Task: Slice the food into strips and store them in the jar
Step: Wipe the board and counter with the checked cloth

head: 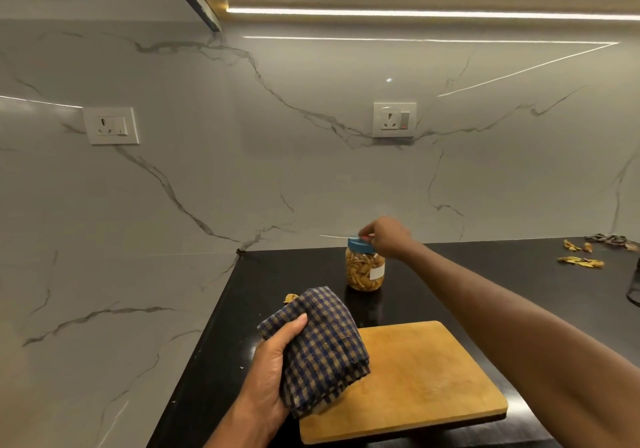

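A clear jar [364,269] with a blue lid stands on the black counter [277,274], filled with yellow-brown food strips. My right hand [388,236] reaches over the lid and holds a knife [337,236] whose thin blade points left, level above the jar. My left hand [273,368] grips a folded blue-and-tan checked cloth [322,347] over the near left corner of the wooden cutting board [422,381]. The board's surface is bare.
Peels and scraps [581,262] lie at the far right of the counter, and one small scrap [291,297] sits behind the cloth. A dark object [633,291] is cut off at the right edge. Marble walls with sockets stand behind and to the left.
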